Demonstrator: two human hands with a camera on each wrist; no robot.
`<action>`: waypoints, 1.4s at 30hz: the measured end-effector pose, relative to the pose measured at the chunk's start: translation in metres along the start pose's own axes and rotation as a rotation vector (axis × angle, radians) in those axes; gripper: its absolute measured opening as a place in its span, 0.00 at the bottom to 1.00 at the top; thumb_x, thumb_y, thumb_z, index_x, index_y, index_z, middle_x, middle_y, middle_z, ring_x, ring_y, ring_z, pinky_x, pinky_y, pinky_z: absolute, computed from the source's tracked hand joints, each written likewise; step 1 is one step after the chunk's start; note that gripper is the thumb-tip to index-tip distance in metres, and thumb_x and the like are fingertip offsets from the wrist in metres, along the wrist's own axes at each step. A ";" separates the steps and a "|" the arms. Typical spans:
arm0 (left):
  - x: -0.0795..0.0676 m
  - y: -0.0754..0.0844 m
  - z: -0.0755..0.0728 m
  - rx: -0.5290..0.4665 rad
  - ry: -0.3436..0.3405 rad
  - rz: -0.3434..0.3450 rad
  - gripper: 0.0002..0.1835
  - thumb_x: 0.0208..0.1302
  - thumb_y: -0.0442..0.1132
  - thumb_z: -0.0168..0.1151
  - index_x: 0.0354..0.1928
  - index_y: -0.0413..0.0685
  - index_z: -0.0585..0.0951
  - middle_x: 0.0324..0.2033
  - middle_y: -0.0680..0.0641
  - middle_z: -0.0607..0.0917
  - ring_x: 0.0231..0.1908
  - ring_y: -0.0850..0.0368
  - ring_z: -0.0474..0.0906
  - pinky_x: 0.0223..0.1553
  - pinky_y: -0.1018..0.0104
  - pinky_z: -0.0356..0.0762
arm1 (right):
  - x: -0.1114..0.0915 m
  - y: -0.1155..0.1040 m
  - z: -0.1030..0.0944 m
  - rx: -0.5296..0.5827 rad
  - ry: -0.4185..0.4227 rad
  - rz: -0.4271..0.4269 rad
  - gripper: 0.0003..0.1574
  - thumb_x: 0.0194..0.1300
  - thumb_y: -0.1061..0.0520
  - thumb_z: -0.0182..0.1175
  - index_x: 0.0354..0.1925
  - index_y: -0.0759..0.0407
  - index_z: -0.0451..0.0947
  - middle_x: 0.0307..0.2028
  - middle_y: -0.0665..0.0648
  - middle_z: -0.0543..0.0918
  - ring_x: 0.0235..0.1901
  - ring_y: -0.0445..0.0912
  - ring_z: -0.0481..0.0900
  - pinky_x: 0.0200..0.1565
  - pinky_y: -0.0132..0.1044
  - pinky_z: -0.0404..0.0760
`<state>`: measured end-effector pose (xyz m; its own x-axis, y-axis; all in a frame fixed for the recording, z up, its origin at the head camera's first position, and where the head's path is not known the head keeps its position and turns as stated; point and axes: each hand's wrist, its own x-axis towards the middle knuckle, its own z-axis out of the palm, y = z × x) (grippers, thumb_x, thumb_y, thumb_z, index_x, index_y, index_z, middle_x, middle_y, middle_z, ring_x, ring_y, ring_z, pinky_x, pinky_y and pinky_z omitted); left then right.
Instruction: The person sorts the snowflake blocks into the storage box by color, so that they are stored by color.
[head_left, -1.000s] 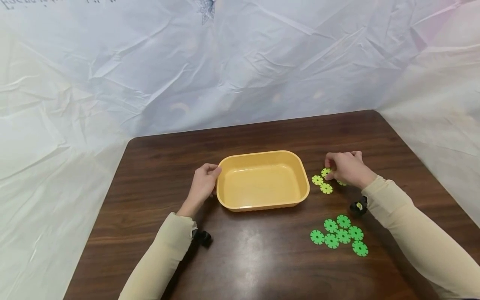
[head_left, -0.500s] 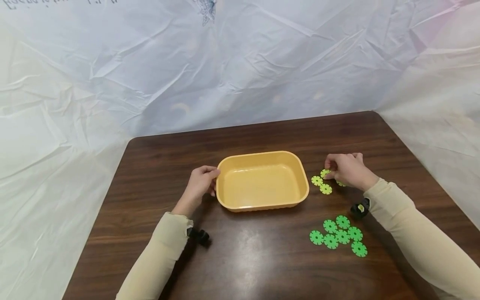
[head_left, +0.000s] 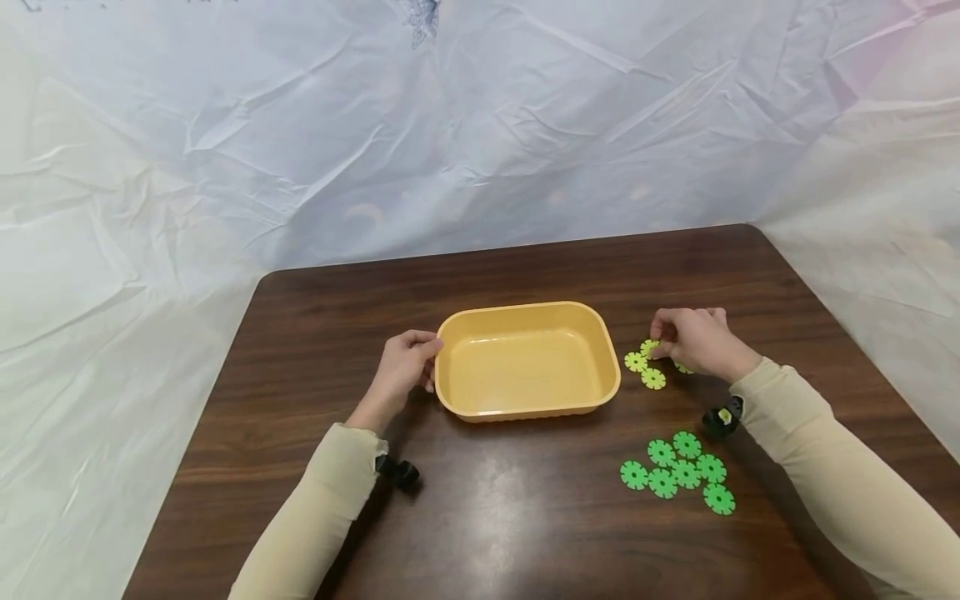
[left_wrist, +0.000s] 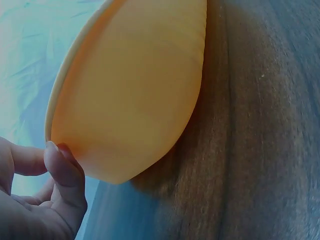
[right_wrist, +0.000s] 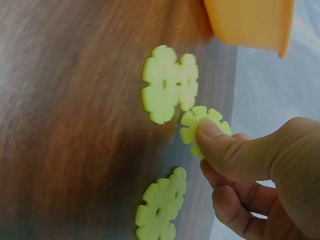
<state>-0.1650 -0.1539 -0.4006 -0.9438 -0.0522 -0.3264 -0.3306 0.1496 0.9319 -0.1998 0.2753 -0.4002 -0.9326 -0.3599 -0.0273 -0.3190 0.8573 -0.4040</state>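
A yellow plastic basin (head_left: 528,371) sits on the table. At its left end my left hand (head_left: 397,367) pinches the rim, with thumb and a finger showing at the edge of the basin (left_wrist: 130,95) in the left wrist view. Right of the basin, my right hand (head_left: 697,340) pinches a yellow-green notched plastic disc (right_wrist: 189,135) between thumb and fingers. That disc appears tilted in the right wrist view. Several more yellow-green discs (right_wrist: 161,70) lie close by, some partly hidden by the right hand in the head view.
Several green notched discs (head_left: 686,473) lie grouped nearer the front right of the dark wooden table (head_left: 480,492). White sheeting (head_left: 465,142) hangs behind the table and along both sides. A black device (head_left: 397,472) is worn on each wrist.
Since a second ago my left wrist has shifted slightly left while the hand stays at the basin's rim. The right hand remains at the yellow-green disc, almost still.
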 end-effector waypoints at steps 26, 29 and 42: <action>0.005 0.000 0.006 -0.018 0.005 0.006 0.15 0.69 0.39 0.59 0.52 0.37 0.75 0.28 0.38 0.78 0.16 0.56 0.71 0.15 0.67 0.74 | 0.029 -0.069 -0.031 0.279 0.185 -0.001 0.14 0.65 0.48 0.64 0.42 0.55 0.83 0.33 0.55 0.83 0.30 0.48 0.75 0.29 0.37 0.74; 0.005 -0.001 0.007 -0.010 0.010 0.006 0.15 0.69 0.39 0.59 0.52 0.37 0.75 0.28 0.37 0.78 0.15 0.56 0.71 0.15 0.68 0.73 | 0.035 -0.088 -0.029 0.292 0.147 -0.039 0.13 0.67 0.50 0.62 0.44 0.56 0.83 0.34 0.55 0.83 0.31 0.47 0.76 0.31 0.37 0.75; 0.004 0.000 0.003 -0.004 0.019 0.001 0.15 0.70 0.39 0.58 0.53 0.37 0.75 0.28 0.39 0.78 0.15 0.57 0.71 0.15 0.68 0.73 | 0.069 -0.158 -0.002 0.288 -0.013 -0.057 0.09 0.65 0.54 0.65 0.39 0.58 0.86 0.32 0.53 0.85 0.27 0.46 0.77 0.29 0.37 0.75</action>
<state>-0.1684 -0.1515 -0.4020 -0.9438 -0.0704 -0.3228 -0.3299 0.1452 0.9328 -0.2143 0.1153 -0.3367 -0.9116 -0.4110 -0.0081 -0.3081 0.6961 -0.6484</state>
